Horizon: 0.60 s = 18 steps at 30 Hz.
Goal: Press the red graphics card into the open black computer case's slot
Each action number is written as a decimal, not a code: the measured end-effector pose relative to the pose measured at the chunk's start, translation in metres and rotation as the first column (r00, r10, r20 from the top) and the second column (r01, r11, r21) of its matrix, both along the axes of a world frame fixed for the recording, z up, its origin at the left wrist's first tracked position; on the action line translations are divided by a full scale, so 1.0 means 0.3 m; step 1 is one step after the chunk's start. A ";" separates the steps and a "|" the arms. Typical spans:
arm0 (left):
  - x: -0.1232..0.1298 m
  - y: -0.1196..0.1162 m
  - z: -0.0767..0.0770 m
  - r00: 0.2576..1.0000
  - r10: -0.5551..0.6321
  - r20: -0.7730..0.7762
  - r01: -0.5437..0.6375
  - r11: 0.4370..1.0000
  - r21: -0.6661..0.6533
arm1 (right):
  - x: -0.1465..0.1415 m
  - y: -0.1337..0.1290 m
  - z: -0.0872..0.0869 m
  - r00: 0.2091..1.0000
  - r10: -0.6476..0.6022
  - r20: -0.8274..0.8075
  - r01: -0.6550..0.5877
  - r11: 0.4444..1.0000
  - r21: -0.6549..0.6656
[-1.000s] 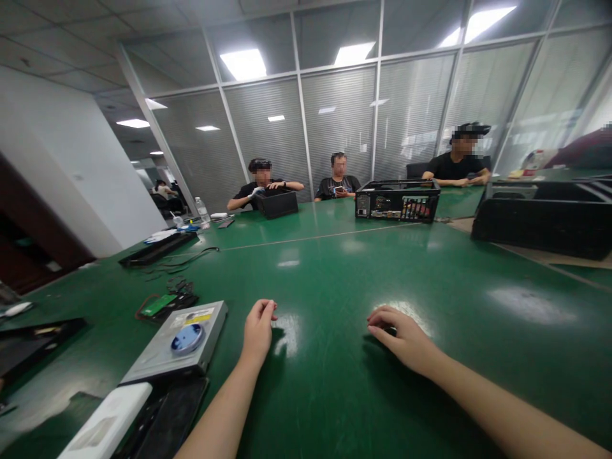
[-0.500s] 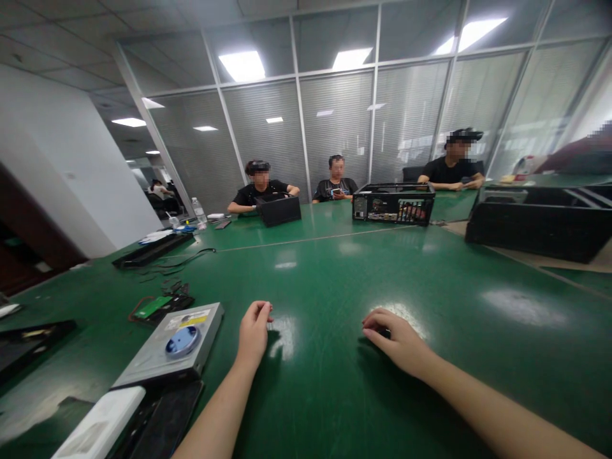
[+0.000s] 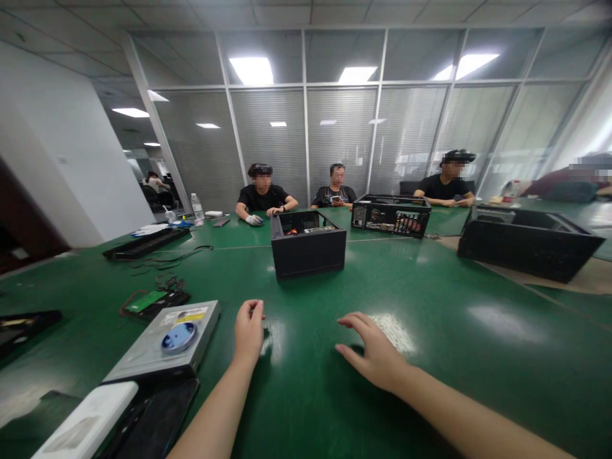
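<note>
My left hand point(image 3: 249, 328) rests on the green table point(image 3: 306, 395) with its fingers curled in against the thumb; nothing shows in it. My right hand point(image 3: 370, 347) is open, thumb and fingers apart and no object between them. Beyond both hands stands a black computer case point(image 3: 309, 254), its top uncovered and some inner parts showing. Neither hand touches it. Left of my left hand lies a silver optical drive point(image 3: 143, 349) with a round bluish dish point(image 3: 179, 338) on top.
A white oblong object point(image 3: 88, 421) and black panel point(image 3: 157, 414) lie near left, a green circuit board point(image 3: 148, 301) behind the drive. Two more cases, one open-sided point(image 3: 392, 217) and one black point(image 3: 528, 245), stand back right. A co-worker point(image 3: 262, 194) with a gloved hand sits opposite.
The black computer case has come across the table from the co-worker opposite toward me. My right hand has moved slightly left and opened wider. My left hand stays curled.
</note>
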<state>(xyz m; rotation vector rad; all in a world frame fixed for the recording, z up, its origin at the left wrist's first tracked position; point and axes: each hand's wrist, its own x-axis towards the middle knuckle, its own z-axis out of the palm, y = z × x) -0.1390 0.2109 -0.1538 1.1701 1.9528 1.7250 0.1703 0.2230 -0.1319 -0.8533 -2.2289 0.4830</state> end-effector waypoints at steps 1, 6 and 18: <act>0.000 0.000 0.000 1.000 -0.002 -0.005 0.002 1.000 0.005 | -0.040 0.025 0.021 1.000 -0.001 0.027 -0.001 0.998 0.067; -0.006 -0.001 -0.007 0.996 -0.014 -0.091 0.016 1.000 0.020 | -0.265 0.339 0.216 0.960 -0.227 0.166 0.151 0.913 0.378; 0.005 -0.012 -0.014 0.995 -0.066 -0.079 0.066 0.998 0.005 | -0.415 0.794 0.301 0.777 -0.491 0.394 0.308 0.843 0.442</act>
